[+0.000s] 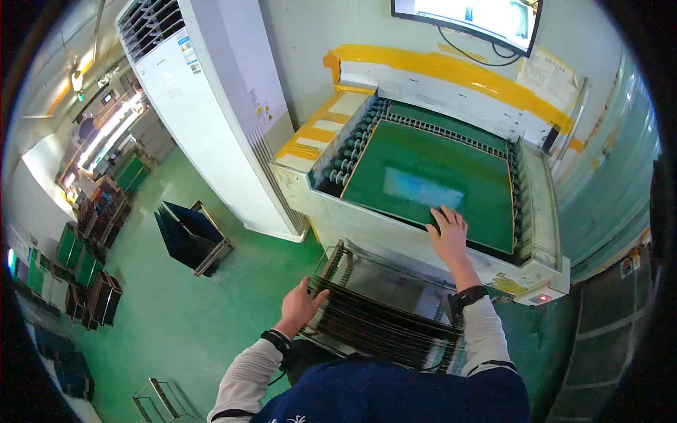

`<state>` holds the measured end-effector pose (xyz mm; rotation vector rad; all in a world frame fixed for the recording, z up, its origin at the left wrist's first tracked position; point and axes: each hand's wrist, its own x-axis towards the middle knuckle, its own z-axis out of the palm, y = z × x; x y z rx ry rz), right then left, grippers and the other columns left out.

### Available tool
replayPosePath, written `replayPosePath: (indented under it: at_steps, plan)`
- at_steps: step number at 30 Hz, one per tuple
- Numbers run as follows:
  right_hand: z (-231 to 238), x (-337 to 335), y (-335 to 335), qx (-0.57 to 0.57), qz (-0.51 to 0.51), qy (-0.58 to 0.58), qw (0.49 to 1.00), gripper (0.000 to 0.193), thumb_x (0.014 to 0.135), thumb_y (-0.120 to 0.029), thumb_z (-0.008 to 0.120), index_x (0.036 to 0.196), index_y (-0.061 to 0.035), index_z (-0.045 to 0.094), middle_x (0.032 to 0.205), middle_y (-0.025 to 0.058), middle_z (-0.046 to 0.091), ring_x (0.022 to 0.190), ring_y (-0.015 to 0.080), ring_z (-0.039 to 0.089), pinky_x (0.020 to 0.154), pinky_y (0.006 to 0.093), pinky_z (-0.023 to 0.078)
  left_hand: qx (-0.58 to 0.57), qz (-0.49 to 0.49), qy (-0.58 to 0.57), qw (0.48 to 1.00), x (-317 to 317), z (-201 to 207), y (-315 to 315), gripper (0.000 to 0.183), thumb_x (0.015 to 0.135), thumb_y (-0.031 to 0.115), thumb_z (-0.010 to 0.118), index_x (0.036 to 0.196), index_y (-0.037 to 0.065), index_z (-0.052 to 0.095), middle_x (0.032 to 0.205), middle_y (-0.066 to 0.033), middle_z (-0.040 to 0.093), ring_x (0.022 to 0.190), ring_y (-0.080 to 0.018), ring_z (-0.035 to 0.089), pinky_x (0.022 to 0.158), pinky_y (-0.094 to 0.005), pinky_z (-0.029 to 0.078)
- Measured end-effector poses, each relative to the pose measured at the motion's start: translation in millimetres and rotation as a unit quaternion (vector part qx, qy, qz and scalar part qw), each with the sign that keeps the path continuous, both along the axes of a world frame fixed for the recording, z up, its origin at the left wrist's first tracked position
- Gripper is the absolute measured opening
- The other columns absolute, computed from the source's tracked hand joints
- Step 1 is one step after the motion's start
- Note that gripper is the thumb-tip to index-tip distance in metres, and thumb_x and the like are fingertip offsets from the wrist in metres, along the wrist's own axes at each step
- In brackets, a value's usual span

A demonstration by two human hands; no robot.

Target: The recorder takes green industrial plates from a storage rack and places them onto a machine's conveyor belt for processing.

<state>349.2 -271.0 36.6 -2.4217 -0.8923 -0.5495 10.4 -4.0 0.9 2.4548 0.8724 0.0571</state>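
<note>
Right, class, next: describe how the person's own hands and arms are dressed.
The left hand and right hand are both ungloved. Each wrist has a black band: left band, right band. The long sleeves are whitish, each crossed by a dark stripe further up, beside a navy top.

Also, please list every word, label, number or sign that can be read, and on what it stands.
No text reads clearly.
Stickers on the tall white cabinet: too small.
Paper sheet on the wall: blurred.
Screen: no legible words.
Red-lit panel on the machine: too small.
White marks on blue garment: cut off.
</note>
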Motion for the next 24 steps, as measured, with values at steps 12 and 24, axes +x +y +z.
replayPosePath:
  at_steps: [12, 24]
  plan:
    - [-2, 34, 12, -0.052, -0.024, 0.036, 0.998, 0.047, 0.092, -0.034, 0.071, 0.136, -0.0175, 0.064, 0.149, 0.0115, 0.052, 0.137, 0.0363, 0.046, 0.111, 0.0567, 0.036, 0.013, -0.005, -0.011, 1.000, 3, 2, -1, 0.077, 0.093, 0.060, 0.064, 0.138, 0.000, 0.052, 0.111, -0.0260, 0.071, 0.103, -0.0431, 0.068, 0.087, -0.0491, 0.055]
    - [0, -65, -2, 0.038, 0.185, 0.132, 0.973, 0.028, 0.092, -0.024, 0.071, 0.113, -0.0056, 0.072, 0.109, 0.0189, 0.071, 0.102, 0.0384, 0.065, 0.090, 0.0464, 0.052, -0.010, -0.003, -0.012, 1.000, 2, -5, 2, 0.084, 0.091, 0.064, 0.064, 0.142, -0.001, 0.049, 0.106, -0.0247, 0.071, 0.099, -0.0416, 0.069, 0.086, -0.0488, 0.055]
